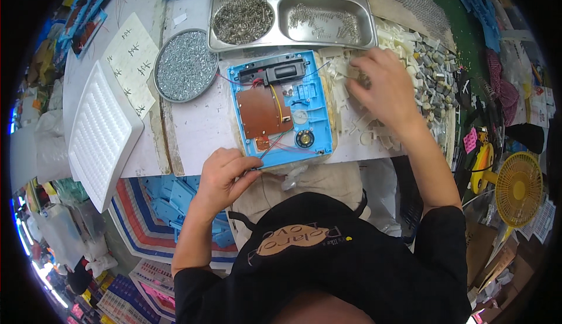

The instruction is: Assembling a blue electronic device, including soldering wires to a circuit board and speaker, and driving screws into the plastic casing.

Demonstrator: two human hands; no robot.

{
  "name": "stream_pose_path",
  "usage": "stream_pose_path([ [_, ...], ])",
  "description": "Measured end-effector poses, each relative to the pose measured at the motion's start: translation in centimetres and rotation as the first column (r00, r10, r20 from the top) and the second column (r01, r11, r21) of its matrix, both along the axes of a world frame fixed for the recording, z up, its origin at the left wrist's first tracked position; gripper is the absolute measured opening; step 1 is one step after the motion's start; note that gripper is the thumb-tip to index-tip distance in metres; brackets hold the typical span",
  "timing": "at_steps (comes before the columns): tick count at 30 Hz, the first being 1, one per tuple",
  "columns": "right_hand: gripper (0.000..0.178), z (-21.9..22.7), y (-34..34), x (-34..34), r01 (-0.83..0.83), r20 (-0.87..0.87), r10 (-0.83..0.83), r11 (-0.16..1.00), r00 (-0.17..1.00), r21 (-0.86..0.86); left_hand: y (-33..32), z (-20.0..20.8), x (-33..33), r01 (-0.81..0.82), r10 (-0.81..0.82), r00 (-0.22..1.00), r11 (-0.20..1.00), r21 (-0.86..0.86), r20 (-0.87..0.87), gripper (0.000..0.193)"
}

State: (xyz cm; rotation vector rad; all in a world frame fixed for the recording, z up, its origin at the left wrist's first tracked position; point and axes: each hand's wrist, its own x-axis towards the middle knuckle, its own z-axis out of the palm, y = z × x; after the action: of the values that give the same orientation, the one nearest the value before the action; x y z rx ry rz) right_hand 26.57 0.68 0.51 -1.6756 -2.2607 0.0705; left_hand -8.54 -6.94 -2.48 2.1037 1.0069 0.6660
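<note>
A blue plastic casing [321, 98] lies open on the bench before me. Inside it are a brown circuit board [257, 113], a black speaker-like box [287, 71], a round metal-centred part [304, 139] and thin coloured wires. My left hand [225, 175] is at the casing's near left corner, thumb and forefinger pinched on its edge. To the right of the casing, my right hand [386, 87] is over a heap of small white plastic parts [389, 37]. Its fingers are curled; what sits between thumb and fingers is too small to make out.
A compartmented metal tray [287, 46] of springs and small metal pieces stands behind the casing. Left of it are a round dish of screws [186, 66], a marked paper sheet [132, 55] and a white ribbed panel [105, 134]. A yellow fan [518, 189] stands at right.
</note>
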Motion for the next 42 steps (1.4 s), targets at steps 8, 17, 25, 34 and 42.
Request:
stream_pose_path([
  [8,0.021,0.4,0.0,1.5,-0.05,-0.079,0.051,0.999,0.996,0.016,9.6,9.6,4.1,0.012,-0.006,0.998,0.996,0.089,-0.07,0.017],
  [17,0.03,3.3,-4.4,3.9,-0.033,-0.38,0.008,0.998,0.925,-0.059,24.1,1.9,17.5,0.514,-0.255,0.751,0.805,0.297,-0.609,0.013],
  [25,0.033,4.1,-5.4,3.0,-0.018,-0.543,0.01,1.0,0.84,-0.009,21.9,6.4,16.3,0.269,-0.16,0.961,0.735,0.622,-0.227,0.017],
  [34,0.041,4.0,-6.1,0.1,-0.357,-0.708,0.305,0.931,0.637,0.08,1.9,7.4,8.7,0.079,0.368,0.857,0.598,-0.797,0.361,0.02],
  [42,0.043,4.5,-6.0,-1.2,-0.452,-0.556,0.402,0.891,0.728,0.052,0.5,5.2,8.6,0.194,0.491,0.771,0.424,-0.885,0.405,0.026],
])
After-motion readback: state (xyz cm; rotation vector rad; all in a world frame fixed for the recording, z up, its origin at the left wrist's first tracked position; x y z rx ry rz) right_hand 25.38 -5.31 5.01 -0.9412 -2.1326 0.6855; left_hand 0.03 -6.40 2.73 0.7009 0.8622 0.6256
